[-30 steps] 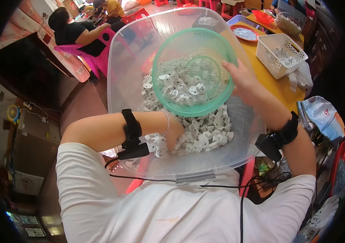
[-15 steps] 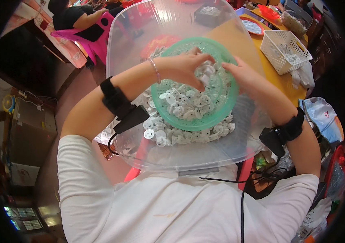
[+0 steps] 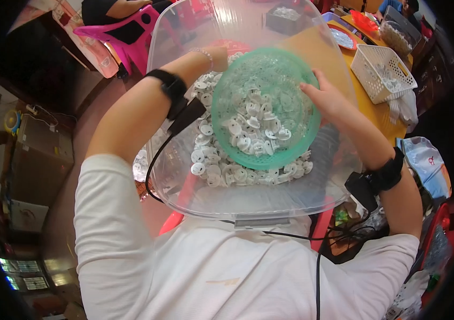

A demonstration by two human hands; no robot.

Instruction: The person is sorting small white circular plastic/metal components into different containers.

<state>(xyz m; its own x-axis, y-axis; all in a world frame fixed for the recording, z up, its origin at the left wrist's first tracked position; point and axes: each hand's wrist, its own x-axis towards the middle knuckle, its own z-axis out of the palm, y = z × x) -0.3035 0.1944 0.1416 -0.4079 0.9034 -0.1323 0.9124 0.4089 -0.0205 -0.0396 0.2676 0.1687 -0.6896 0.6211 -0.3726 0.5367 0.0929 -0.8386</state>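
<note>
Upper left: a pink plastic chair (image 3: 131, 29) stood at the top edge of the frame, with another person seated on it.
Left hand: my left hand (image 3: 217, 53) reached over the far left rim of the round green plastic sieve basket (image 3: 265, 109); the fingers were hidden behind the rim, so I could not tell how they were set.
Centre: the green sieve basket sat tilted in the middle of the frame, inside the large clear plastic tub (image 3: 237, 197), and held a layer of small white plastic discs (image 3: 253, 125).
Tub floor: more white discs lay heaped under and to the lower left of the basket.
Right hand: my right hand (image 3: 327, 98) gripped the basket's right rim, fingers curled over the edge.
Upper right: a white slotted plastic basket (image 3: 384, 72) rested on the yellow table (image 3: 368, 109), well apart from the tub's contents.
</note>
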